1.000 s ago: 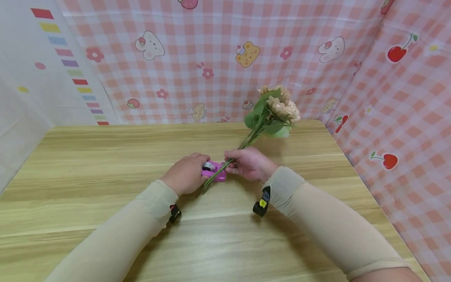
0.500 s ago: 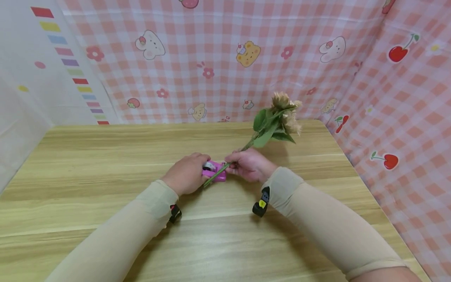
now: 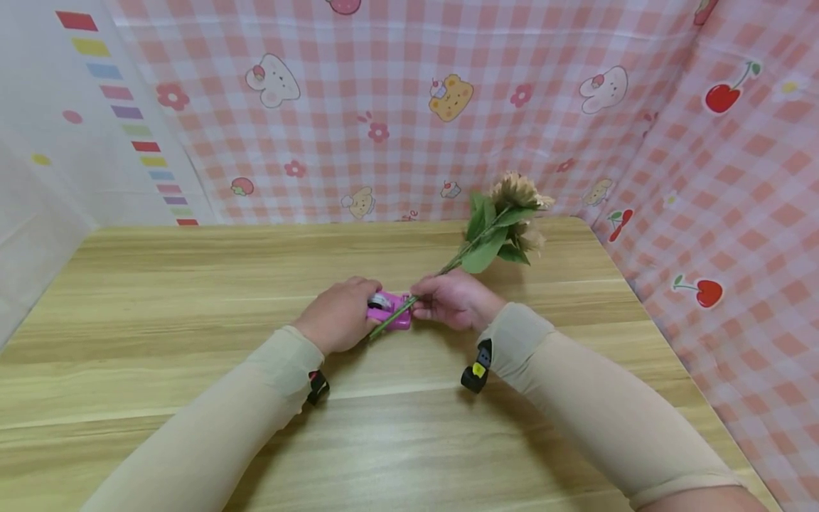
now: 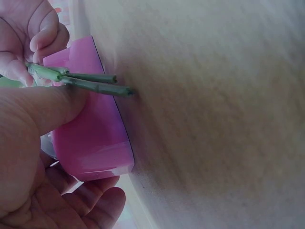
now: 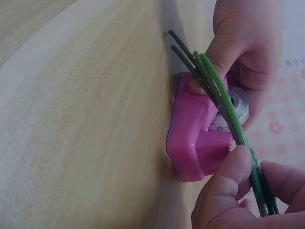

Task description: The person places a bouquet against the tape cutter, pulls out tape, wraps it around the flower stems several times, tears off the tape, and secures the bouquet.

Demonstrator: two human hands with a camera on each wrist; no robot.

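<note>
Near the middle of the table my left hand (image 3: 339, 316) grips a pink tape dispenser (image 3: 399, 321), its thumb on one side and fingers on the other. The dispenser carries a roll of tape (image 5: 242, 106). My right hand (image 3: 457, 299) pinches the green stems (image 5: 226, 112) of a bunch of flowers between thumb and fingers, close to the dispenser's cutting end. The stems slant across the dispenser, and their cut ends show past my left thumb in the left wrist view. Beige flower heads (image 3: 515, 190) and green leaves (image 3: 484, 252) point to the far right.
The light wood table (image 3: 192, 313) stretches around both hands. Behind it hangs a pink checked cloth (image 3: 397, 171) with cartoon prints, and another checked cloth (image 3: 736, 235) borders the right edge. Each wrist wears a dark strap, such as the right strap (image 3: 475, 370).
The flower bunch has turned in my right hand, and its heads have swung right and lower. The stem ends have pulled up slightly. My left hand and the dispenser have stayed in place.
</note>
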